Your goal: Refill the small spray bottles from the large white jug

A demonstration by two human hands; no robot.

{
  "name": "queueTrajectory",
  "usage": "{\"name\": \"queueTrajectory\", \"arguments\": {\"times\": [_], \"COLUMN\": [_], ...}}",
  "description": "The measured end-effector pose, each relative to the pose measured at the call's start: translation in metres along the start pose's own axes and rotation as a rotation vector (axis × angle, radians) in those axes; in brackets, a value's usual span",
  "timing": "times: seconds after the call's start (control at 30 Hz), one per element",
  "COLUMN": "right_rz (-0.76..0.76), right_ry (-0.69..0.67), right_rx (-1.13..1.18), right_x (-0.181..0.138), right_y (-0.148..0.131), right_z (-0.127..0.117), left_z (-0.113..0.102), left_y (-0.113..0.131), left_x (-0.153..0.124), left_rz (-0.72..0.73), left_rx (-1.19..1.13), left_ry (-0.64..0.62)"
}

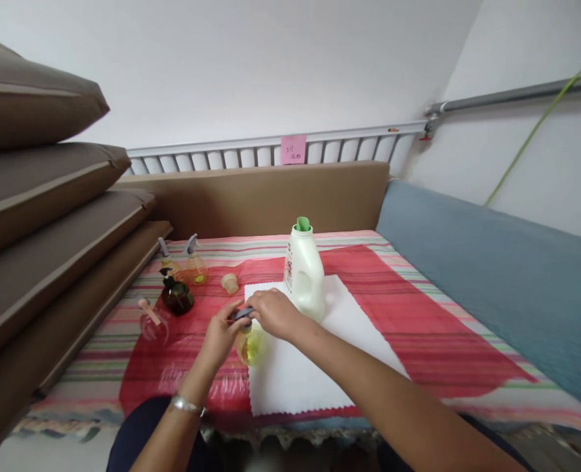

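Both my hands are closed on a grey spray head above a small clear bottle with yellow liquid in it. My left hand pinches the head from the left, a silver bracelet on its wrist. From the right, the curled fingers of my right hand take hold of its other end; they partly hide it. The bottle hangs or stands over the left edge of a white sheet; which of the two I cannot tell. Just behind my right hand, a large pale-green jug stands open, its green spout showing.
A beige cap lies left of the jug. Farther left stand a dark pump bottle, a pink-tinted bottle and two spray bottles. Stacked brown cushions rise at the left, and a blue padded board borders the right.
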State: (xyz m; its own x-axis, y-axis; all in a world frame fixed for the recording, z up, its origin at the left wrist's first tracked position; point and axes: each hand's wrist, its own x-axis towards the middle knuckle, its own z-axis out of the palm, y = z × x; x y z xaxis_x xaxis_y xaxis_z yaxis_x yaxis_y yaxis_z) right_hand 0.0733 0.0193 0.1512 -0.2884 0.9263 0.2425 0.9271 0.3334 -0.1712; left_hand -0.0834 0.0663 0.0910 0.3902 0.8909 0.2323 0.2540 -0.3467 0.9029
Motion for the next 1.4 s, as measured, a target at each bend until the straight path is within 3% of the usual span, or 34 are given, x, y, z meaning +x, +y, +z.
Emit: {"name": "queueTrajectory", "arguments": {"times": [0.17,0.7,0.97,1.23,1.4], "right_rz": [-0.022,-0.157,-0.139,0.023,0.046], "right_ry": [-0.042,-0.194,-0.268,-0.304,-0.326], "right_rx": [-0.042,-0.191,-0.200,-0.264,-0.289], "right_x": [-0.003,0.014,0.020,0.019,0.021], "right_y": [0.000,-0.016,-0.015,-0.008,-0.008], "right_z": [-0.003,-0.024,-0.028,-0.021,-0.025], "left_z": [0.019,0.052,0.060,0.063,0.067], "left_y": [-0.027,-0.047,-0.047,-0.044,-0.046], "left_x": [-0.022,-0.034,-0.041,-0.037,-0.033], "left_rz": [-0.056,-0.009,0.018,0.029,0.038], "left_rx": [-0.310,-0.250,-0.212,-0.230,-0.250], "left_ry": [0.171,0.409,0.452,0.428,0.418]}}
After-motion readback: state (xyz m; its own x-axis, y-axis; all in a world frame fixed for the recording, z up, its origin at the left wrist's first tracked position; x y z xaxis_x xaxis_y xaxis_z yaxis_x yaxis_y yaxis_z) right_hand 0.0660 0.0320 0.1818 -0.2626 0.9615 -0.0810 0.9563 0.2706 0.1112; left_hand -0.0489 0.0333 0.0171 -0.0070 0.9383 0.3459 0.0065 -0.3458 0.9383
